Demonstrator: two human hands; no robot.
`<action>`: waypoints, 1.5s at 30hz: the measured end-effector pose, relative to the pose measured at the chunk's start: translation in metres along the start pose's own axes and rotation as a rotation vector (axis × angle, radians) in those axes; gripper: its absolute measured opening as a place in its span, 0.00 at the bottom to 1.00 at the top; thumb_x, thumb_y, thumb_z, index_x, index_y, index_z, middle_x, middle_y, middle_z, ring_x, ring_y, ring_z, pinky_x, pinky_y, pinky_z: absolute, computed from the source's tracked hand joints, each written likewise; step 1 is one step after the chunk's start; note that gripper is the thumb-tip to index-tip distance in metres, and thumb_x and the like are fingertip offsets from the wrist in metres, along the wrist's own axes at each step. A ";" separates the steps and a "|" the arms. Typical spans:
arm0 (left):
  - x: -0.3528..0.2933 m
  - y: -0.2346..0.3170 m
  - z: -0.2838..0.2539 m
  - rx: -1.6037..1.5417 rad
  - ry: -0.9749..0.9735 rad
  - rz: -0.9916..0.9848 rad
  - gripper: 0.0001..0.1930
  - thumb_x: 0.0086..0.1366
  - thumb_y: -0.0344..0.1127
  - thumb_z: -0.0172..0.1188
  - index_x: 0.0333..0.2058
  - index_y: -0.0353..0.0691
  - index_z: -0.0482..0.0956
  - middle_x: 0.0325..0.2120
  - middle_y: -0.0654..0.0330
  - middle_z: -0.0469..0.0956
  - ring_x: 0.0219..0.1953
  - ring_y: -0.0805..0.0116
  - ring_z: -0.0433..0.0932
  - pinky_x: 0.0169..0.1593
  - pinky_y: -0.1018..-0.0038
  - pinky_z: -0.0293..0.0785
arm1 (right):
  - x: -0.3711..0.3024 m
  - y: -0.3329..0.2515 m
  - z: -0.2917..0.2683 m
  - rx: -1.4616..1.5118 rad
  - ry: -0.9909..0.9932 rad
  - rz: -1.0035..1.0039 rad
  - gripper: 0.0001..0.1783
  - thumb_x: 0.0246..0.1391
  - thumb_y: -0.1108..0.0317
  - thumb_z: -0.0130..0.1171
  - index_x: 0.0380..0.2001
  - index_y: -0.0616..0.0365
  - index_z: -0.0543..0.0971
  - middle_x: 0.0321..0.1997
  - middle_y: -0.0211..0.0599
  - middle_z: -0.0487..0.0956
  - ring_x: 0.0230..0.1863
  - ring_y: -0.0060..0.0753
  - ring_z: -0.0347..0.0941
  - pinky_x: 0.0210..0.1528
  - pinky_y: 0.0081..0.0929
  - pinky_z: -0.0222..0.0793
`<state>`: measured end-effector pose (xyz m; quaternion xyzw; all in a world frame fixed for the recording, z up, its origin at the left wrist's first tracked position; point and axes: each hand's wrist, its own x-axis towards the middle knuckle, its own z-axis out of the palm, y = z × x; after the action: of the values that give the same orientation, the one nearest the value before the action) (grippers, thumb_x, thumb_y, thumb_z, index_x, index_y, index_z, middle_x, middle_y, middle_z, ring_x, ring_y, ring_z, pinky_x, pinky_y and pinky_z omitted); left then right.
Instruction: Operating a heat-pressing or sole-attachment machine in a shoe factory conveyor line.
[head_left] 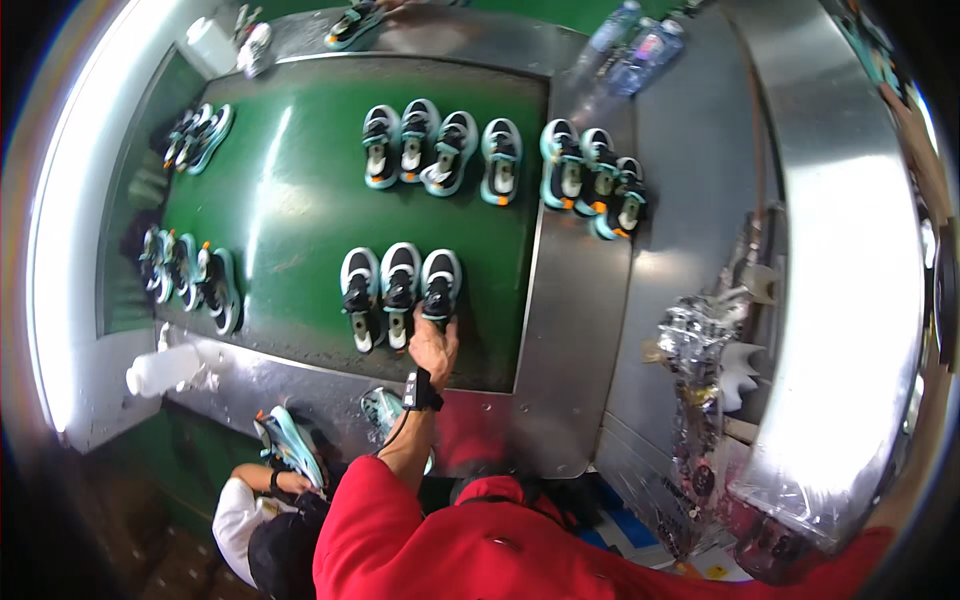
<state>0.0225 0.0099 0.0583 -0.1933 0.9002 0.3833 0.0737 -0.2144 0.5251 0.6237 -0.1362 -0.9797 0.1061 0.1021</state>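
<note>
My left hand (433,348), with a black device strapped at the wrist, grips the near end of a black-and-white sneaker (440,280) on the green belt (290,220). Two matching sneakers (400,275) stand close beside it on the left, toes pointing away. My right arm stretches out along the right rim, where my right hand (908,120) has its fingers on another sneaker (872,48) with a pale blue sole. The picture's edge partly cuts off that hand. Farther up the belt stands a row of several sneakers (452,152).
Three sneakers (598,175) rest on the metal edge right of the belt. More sneakers (212,280) line its left side. A co-worker (245,530) at lower left holds a sneaker (290,445). Plastic bottles (645,55) lie at top right, near a wide metal panel (830,200).
</note>
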 end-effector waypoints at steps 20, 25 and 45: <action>-0.317 0.243 -0.086 -0.850 -2.059 0.043 0.43 0.63 0.67 0.48 0.62 0.33 0.62 0.59 0.42 0.67 0.58 0.42 0.70 0.60 0.49 0.66 | -0.588 0.010 -0.123 0.292 0.120 -0.135 0.24 0.43 0.70 0.65 0.47 0.53 0.73 0.45 0.31 0.76 0.54 0.37 0.70 0.66 0.44 0.54; -0.473 0.287 -0.100 -0.336 -2.802 -0.206 0.53 0.58 0.71 0.49 0.66 0.30 0.49 0.62 0.35 0.58 0.57 0.37 0.68 0.59 0.44 0.65 | -0.773 0.013 -0.102 0.247 -0.058 0.079 0.23 0.45 0.70 0.64 0.48 0.52 0.74 0.52 0.35 0.75 0.61 0.40 0.67 0.69 0.59 0.41; -0.924 -0.024 -0.108 0.532 -2.749 1.167 0.37 0.68 0.49 0.54 0.65 0.28 0.54 0.56 0.47 0.70 0.52 0.62 0.72 0.52 0.71 0.70 | -1.285 -0.133 0.064 0.273 2.157 1.429 0.30 0.40 0.72 0.66 0.51 0.63 0.74 0.43 0.35 0.78 0.43 0.25 0.73 0.50 0.24 0.69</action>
<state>0.8788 0.1865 0.3771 0.6951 0.1235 0.0664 0.7051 0.9487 0.0178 0.3742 -0.6293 -0.0969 0.0726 0.7677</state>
